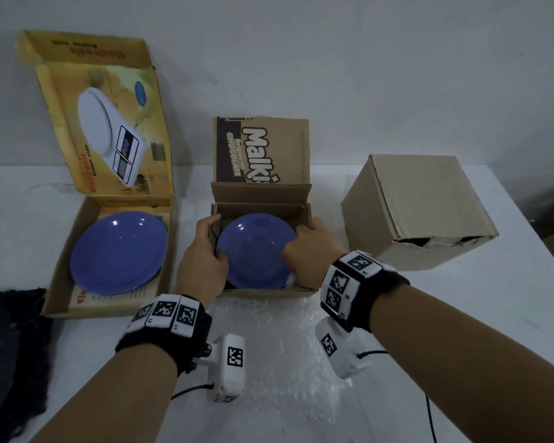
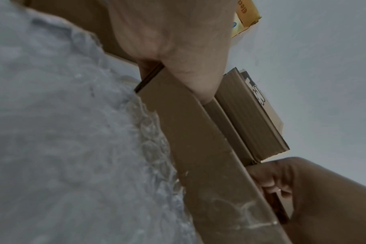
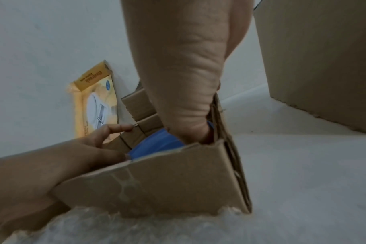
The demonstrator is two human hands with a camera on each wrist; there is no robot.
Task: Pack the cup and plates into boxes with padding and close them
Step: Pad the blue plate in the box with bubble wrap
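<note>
A blue plate (image 1: 256, 251) lies tilted inside the open brown "Malkist" box (image 1: 269, 292) at the middle of the table. My left hand (image 1: 216, 251) grips the plate's left rim, forefinger up on the box's left wall. On the other side, my right hand (image 1: 296, 241) grips the right rim inside the right wall. The right wrist view shows the plate (image 3: 157, 145) between my right thumb (image 3: 188, 115) and the left hand (image 3: 83, 153). In the left wrist view my left hand (image 2: 178, 57) reaches over the box wall (image 2: 198, 148). A second blue plate (image 1: 119, 254) lies in the open yellow scale box (image 1: 58, 276). No cup shows.
A closed plain cardboard box (image 1: 419, 212) stands at the right. A sheet of bubble wrap (image 1: 285, 346) lies on the white table in front of the middle box. Black fabric (image 1: 10, 346) sits at the left edge. The wall is close behind the boxes.
</note>
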